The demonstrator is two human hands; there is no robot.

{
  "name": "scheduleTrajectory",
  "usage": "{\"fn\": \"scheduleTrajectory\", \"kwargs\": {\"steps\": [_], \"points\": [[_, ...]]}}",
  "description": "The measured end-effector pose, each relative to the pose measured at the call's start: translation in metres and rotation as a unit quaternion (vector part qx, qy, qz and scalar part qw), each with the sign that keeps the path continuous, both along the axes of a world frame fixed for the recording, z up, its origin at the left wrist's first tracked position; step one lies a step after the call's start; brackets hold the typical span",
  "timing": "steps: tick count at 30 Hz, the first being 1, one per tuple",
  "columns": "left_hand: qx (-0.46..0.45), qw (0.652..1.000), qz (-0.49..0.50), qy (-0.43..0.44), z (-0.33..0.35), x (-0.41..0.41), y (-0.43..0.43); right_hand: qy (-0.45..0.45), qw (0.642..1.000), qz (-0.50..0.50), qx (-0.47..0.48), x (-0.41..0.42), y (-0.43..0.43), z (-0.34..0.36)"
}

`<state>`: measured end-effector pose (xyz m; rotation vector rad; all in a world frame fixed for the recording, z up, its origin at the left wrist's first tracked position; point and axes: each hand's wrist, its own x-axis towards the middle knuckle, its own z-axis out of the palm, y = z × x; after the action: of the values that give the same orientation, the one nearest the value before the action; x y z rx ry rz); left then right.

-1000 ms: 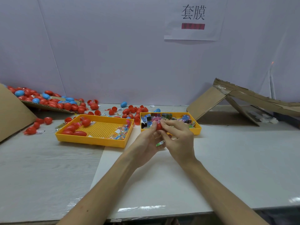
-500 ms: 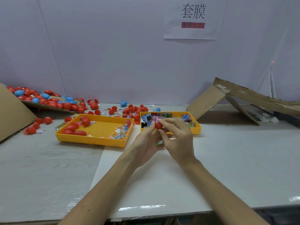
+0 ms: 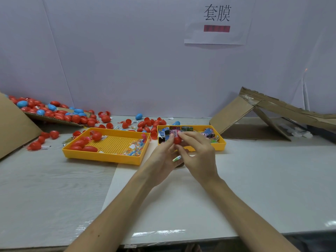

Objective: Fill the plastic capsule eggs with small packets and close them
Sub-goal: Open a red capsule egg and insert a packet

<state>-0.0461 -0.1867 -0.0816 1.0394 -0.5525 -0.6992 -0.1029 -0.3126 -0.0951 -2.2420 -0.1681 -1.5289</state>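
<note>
Between both hands (image 3: 161,158) (image 3: 201,155), red egg (image 3: 177,140) roughly upright

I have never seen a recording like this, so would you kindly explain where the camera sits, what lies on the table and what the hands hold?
There is no machine: a person works with two bare hands, and one camera worn on the head looks forward and down at them. The left hand and right hand pinch a red capsule egg; a small packet pokes out beneath, between the hands. On the table lie a large yellow tray with red eggs and packets, a smaller yellow tray of packets, loose red and blue eggs behind, and folded cardboard at the right.
</note>
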Motion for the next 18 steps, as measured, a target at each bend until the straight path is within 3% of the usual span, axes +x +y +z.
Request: {"fn": "scheduleTrajectory", "kwargs": {"steps": [9, 18], "points": [[0.015, 0.999, -0.023, 0.024, -0.0017, 0.0001, -0.0001, -0.012, 1.0, 0.003, -0.001, 0.0006, -0.0021, -0.0019], [-0.017, 0.994, -0.015, 0.107, -0.002, 0.0036, 0.0, 0.006, 0.999, -0.047, -0.001, -0.0005, -0.0006, -0.0017]]}}
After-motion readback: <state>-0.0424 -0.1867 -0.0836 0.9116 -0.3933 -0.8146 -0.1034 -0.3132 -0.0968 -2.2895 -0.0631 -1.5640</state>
